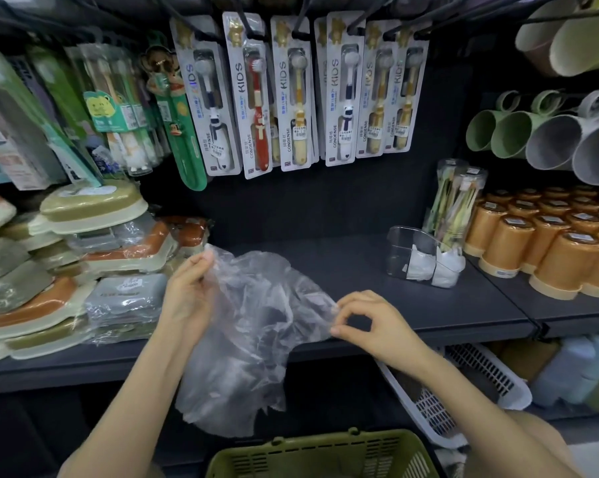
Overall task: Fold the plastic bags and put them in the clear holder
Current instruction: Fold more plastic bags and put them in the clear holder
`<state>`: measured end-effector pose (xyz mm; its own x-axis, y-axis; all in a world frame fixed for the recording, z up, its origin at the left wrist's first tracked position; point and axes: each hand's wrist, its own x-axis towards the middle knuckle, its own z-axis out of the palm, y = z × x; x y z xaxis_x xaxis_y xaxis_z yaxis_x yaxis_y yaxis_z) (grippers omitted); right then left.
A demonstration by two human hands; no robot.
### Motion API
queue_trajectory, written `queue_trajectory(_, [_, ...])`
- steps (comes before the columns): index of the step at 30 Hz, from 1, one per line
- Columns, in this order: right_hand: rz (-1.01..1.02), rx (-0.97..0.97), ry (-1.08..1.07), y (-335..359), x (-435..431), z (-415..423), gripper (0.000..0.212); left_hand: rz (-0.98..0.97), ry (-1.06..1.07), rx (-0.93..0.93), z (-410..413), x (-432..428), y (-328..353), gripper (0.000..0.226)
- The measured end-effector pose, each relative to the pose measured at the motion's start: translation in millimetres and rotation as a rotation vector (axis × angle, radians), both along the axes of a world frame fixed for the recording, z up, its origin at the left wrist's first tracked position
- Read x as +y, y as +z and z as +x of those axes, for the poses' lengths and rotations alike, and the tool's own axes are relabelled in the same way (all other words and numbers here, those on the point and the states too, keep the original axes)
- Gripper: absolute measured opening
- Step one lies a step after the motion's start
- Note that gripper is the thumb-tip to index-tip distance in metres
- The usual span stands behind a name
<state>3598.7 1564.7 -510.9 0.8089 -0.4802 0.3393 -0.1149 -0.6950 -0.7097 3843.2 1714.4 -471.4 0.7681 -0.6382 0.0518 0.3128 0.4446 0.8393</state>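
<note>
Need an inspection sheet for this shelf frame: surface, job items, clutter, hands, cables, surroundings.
Surface: dark shelf, store fixture.
Job's things: crumpled clear plastic bag, unfolded, hanging over the shelf's front edge; clear holder stands at right with white folded bags inside.
Clutter: stacked soap boxes at left; orange cups and toothbrush tube at right.
Hands: left hand grips the bag's top edge; right hand pinches its right edge.
Cables: nothing seen.
Surroundings: hanging kids toothbrush packs, mugs; green basket and white basket below.

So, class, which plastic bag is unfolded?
The crumpled clear bag held by the left hand and right hand; white bags sit folded in the clear holder.
</note>
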Motion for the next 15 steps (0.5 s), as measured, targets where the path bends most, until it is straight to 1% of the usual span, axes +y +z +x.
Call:
queue_trajectory(3, [0.077, 0.054, 0.02, 7, -15, -17, 0.014, -0.017, -0.008, 0.045, 8, 7, -3, 0.026])
queue_trajectory(8, [0.141, 0.088, 0.064, 21, -27, -36, 0.02, 0.029, 0.069, 0.048, 15, 14, -5, 0.015])
queue_trajectory(10, [0.182, 0.074, 0.043, 21, -30, -39, 0.02, 0.019, 0.077, 0.069, 15, 15, -6, 0.018])
queue_trajectory(12, [0.246, 0.035, 0.024, 21, -29, -40, 0.026, 0.015, 0.083, 0.059, 16, 16, -6, 0.018])
queue_trajectory(14, [0.356, -0.031, 0.018, 22, -26, -39, 0.034, 0.033, 0.098, 0.023, 19, 16, -7, 0.011])
queue_trajectory(15, [0.416, -0.064, 0.015, 23, -24, -38, 0.034, 0.035, 0.112, 0.014, 20, 16, -8, 0.009])
